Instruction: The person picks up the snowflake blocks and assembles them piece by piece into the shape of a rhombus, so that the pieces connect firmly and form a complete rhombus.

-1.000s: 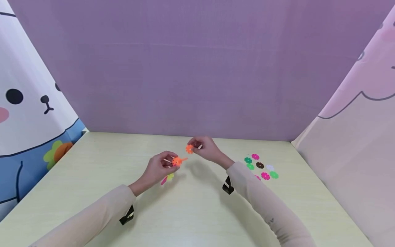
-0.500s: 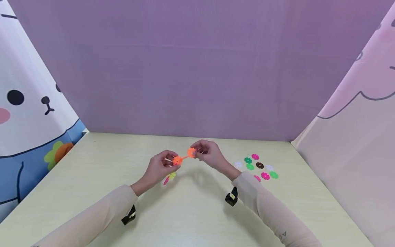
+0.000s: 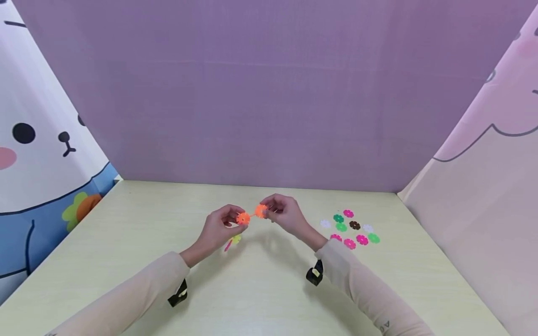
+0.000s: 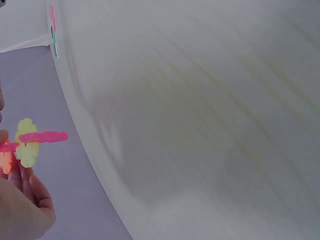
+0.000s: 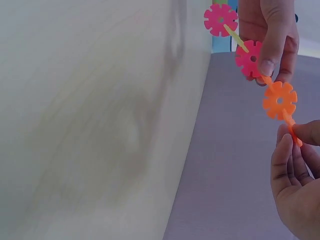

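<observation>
In the head view my left hand (image 3: 217,230) pinches an orange flower-shaped snowflake disc (image 3: 243,218) between thumb and fingers. My right hand (image 3: 290,217) pinches another orange disc (image 3: 260,211). A thin edge-on orange piece bridges the two, above the table. The right wrist view shows a chain of slotted discs set crosswise: a pink disc (image 5: 220,20) at the far end, a yellow one (image 5: 236,38) edge-on, a second pink disc (image 5: 247,60), then orange ones. Whether the right hand's disc is fully slotted in cannot be told. The chain's yellow disc (image 4: 27,143) also shows in the left wrist view.
Several loose discs lie on the table (image 3: 260,289) at right, among them a brown one (image 3: 355,225), a dark green one (image 3: 338,218) and a white one (image 3: 325,224). A purple backdrop (image 3: 269,93) stands behind the table, with printed cloths at both sides.
My right hand has moved down, bringing its orange disc from apart up against the edge-on piece of the chain. The left hand has barely shifted.
</observation>
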The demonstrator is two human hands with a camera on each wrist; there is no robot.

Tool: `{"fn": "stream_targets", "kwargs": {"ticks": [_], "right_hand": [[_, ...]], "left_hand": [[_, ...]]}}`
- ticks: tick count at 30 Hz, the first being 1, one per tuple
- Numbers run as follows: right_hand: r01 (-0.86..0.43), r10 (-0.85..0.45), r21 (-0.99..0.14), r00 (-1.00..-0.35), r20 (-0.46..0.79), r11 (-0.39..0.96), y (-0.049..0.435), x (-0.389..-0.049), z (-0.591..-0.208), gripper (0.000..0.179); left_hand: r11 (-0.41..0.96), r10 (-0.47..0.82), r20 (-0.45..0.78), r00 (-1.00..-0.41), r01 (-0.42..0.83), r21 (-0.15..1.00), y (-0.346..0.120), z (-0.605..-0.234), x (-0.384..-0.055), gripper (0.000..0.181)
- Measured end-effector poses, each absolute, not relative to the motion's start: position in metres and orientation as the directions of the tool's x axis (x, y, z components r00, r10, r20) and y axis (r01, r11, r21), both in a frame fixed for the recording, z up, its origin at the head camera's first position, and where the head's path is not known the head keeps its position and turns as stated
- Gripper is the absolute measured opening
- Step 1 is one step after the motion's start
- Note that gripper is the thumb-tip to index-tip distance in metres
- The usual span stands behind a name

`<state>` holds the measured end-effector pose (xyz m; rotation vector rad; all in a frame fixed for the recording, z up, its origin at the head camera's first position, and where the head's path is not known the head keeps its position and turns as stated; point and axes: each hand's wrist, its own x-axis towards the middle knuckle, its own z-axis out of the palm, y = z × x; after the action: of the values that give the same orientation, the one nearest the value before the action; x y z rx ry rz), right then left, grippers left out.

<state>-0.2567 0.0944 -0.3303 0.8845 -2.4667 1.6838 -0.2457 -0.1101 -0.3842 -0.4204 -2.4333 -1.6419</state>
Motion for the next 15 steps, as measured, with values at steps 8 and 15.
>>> {"fn": "stream_targets", "kwargs": {"ticks": [8,15], "right_hand": [[-0.469,-0.422,-0.848,-0.84,0.343,0.245,0.0956,-0.2547,-0.3308,0.02],[-0.486,-0.428,-0.843,-0.829,0.361,0.232,0.095,-0.253,-0.3312,0.019]], "left_hand": [[0.298,0.145,0.267,-0.953,0.3,0.906,-0.1081,-0.3842,-0.2474,0.029],[0.263,0.134,0.232,-0.964,0.26,0.929,-0.107,-0.3824,-0.2474,0.027]]}}
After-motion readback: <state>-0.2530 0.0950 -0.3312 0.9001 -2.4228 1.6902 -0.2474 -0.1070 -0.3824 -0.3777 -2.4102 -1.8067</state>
